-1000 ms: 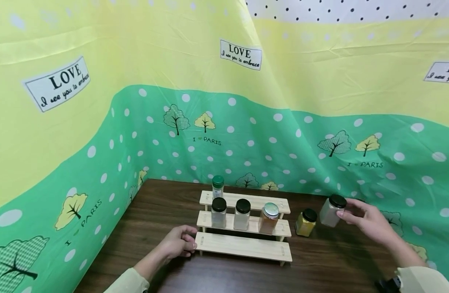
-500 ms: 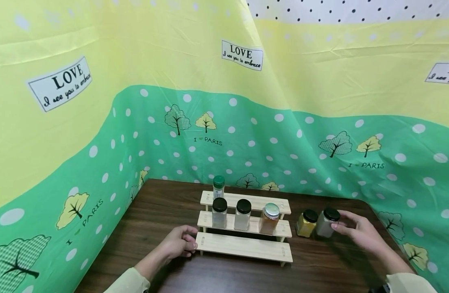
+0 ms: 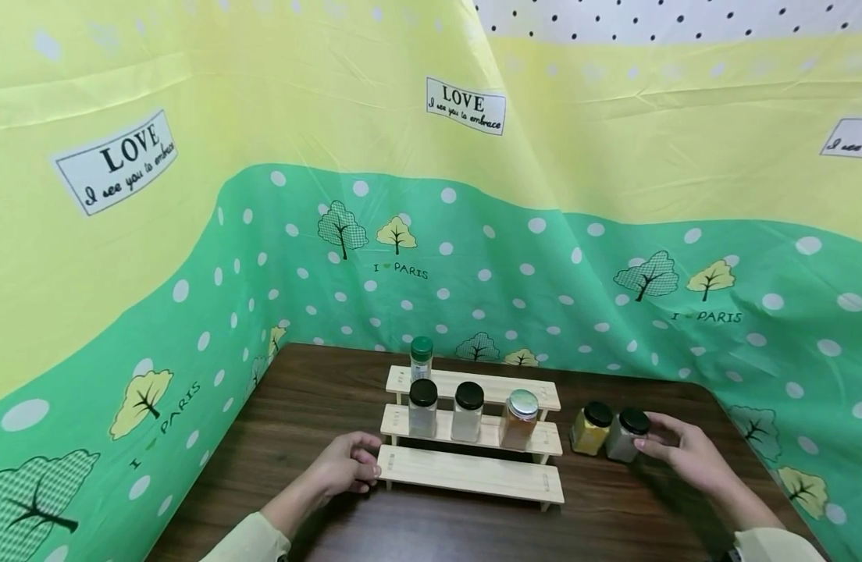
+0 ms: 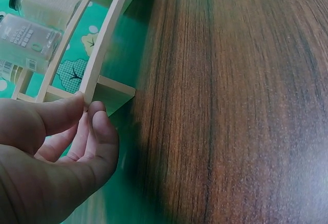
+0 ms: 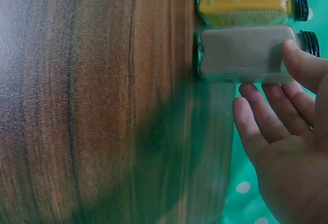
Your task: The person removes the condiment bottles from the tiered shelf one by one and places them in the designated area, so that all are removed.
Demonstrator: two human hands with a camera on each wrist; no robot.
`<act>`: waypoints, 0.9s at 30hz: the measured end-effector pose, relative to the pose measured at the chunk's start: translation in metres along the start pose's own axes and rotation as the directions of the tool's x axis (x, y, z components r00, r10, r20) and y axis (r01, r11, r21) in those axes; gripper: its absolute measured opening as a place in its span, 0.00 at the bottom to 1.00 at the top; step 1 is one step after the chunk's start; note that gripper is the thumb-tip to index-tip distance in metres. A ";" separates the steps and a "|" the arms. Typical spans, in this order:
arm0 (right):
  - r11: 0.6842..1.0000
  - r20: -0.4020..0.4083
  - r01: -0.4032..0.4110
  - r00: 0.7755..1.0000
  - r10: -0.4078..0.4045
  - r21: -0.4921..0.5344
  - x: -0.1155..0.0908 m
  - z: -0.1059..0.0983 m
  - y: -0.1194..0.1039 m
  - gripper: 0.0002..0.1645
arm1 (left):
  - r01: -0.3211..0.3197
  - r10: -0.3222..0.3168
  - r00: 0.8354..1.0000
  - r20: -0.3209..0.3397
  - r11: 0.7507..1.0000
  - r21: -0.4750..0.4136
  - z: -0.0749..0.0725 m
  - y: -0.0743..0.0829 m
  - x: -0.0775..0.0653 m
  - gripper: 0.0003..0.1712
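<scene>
A three-tier wooden rack (image 3: 471, 473) stands on the dark table. My left hand (image 3: 343, 467) pinches the left end of its lowest shelf between thumb and fingers; the left wrist view shows the thumb (image 4: 64, 114) on the board's corner. To the right of the rack, my right hand (image 3: 691, 459) holds a black-capped spice jar of grey powder (image 3: 622, 443) near its cap. That jar stands upright on the table, right beside a jar of yellow powder (image 3: 589, 434). In the right wrist view, the thumb lies over the grey jar (image 5: 241, 55), with fingertips at its side.
On the middle shelf stand two black-capped jars (image 3: 422, 414) of pale contents and a silver-lidded jar (image 3: 518, 425) of reddish-brown contents. A green-capped bottle (image 3: 421, 357) is at the top shelf's left. A printed cloth (image 3: 431, 257) hangs behind the table (image 3: 318, 390).
My right hand has brought the grey jar down and left onto the table, close against the yellow one. My left hand keeps its hold on the rack.
</scene>
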State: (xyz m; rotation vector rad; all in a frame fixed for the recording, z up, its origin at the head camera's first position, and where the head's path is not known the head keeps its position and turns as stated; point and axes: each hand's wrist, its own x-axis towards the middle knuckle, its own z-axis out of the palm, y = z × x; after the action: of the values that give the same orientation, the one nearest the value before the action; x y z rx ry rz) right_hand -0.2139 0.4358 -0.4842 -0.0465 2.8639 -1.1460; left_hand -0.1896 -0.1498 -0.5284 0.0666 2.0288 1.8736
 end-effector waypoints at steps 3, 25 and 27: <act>1.000 0.001 -0.001 1.000 0.001 0.004 -0.001 0.001 0.001 0.42 | 0.005 -0.005 1.000 -0.003 1.000 -0.002 0.000 0.000 -0.001 0.30; 0.993 0.025 -0.030 0.999 0.027 0.114 -0.003 0.005 -0.002 0.40 | 0.011 -0.011 1.000 0.001 1.000 -0.012 0.000 -0.001 -0.001 0.30; 0.992 0.038 -0.043 0.999 0.039 0.119 -0.002 0.003 -0.002 0.41 | 0.009 -0.009 1.000 0.001 1.000 -0.011 0.000 0.000 -0.001 0.30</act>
State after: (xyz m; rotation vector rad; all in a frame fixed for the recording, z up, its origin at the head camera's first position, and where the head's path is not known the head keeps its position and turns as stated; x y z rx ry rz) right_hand -0.2116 0.4322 -0.4848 -0.0031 2.7460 -1.2926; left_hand -0.1889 -0.1501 -0.5287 0.0563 2.0149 1.8784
